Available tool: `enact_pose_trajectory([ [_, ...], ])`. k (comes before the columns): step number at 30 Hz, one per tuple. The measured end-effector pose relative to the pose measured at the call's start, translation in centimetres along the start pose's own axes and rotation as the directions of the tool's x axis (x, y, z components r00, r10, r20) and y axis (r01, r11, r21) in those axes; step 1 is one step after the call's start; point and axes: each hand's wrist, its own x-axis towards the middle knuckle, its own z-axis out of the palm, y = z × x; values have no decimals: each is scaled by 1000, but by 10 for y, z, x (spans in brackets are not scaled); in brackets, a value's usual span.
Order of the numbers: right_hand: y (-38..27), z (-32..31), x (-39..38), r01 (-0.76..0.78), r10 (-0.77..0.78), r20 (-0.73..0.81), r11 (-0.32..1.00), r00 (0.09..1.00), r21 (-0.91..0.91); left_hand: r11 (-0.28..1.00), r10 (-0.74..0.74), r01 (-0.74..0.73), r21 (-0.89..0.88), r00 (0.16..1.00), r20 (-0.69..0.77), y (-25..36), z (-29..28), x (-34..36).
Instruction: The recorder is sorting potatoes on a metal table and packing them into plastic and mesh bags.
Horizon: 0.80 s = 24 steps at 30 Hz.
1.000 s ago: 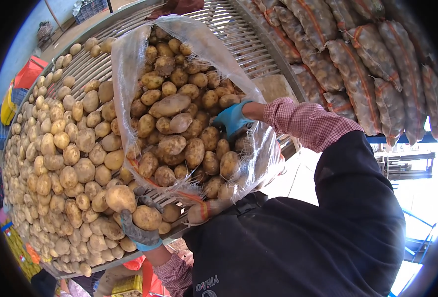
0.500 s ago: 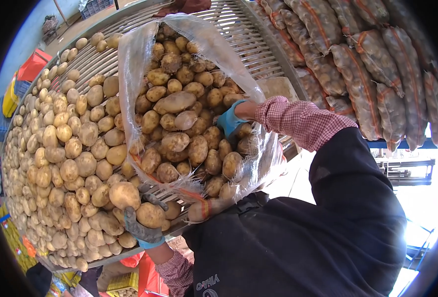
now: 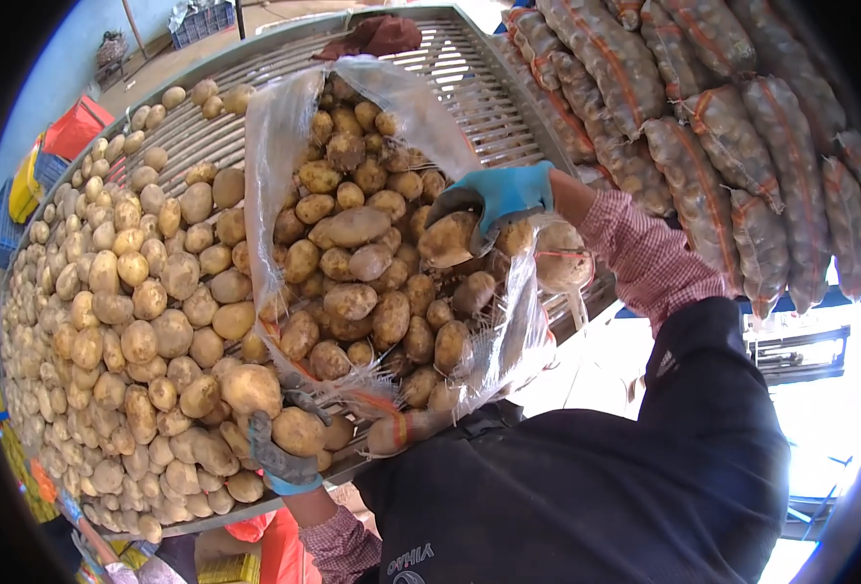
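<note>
A sack [image 3: 274, 136] of translucent plastic mesh lies open on the slatted metal table, full of soil-marked potatoes [image 3: 349, 302]. Over its right side is my right hand [image 3: 508, 195] in a blue glove, its fingers curved round a large potato [image 3: 450, 239] above the others. Down at the table's near edge, my left hand [image 3: 282, 461], in a grey-palmed blue glove, is closed round a potato [image 3: 297, 431]. A bigger pale potato [image 3: 251, 389] rests against that hand's fingertips. Potatoes hide part of the left fingers.
Loose potatoes [image 3: 138, 341] cover the left of the slatted table [image 3: 479, 73]. A dark red cloth [image 3: 377, 36] lies at its far edge. Filled mesh sacks [image 3: 693, 175] are stacked at the right. Another person's arm [image 3: 99, 545] shows at the lower left.
My right hand has risen out of the sack's potatoes, with a large potato now in its grasp. The left hand stays round its potato, nearly unmoved.
</note>
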Motion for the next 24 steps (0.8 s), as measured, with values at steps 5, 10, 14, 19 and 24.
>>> enact_pose_trajectory([
  [5, 5, 19, -4, 221, -178, -135, 859, 975, 462, 996, 41, -50, -76, 992, -117, -8, 26, 7],
  [10, 21, 45, -11, 249, -196, -159, 639, 968, 728, 999, 15, -10, -51, 994, 104, -11, 27, 7],
  [14, 45, 63, -4, 262, -93, -254, 558, 963, 788, 991, 110, -108, 80, 994, -22, -44, 14, 23],
  [19, 41, 89, 22, 471, -258, -480, 786, 838, 401, 956, 247, -215, 199, 956, -156, -53, 8, 33],
  [24, -6, 107, 25, 296, -45, -333, 584, 942, 756, 908, -9, 86, -409, 982, 188, -5, 42, 5],
])
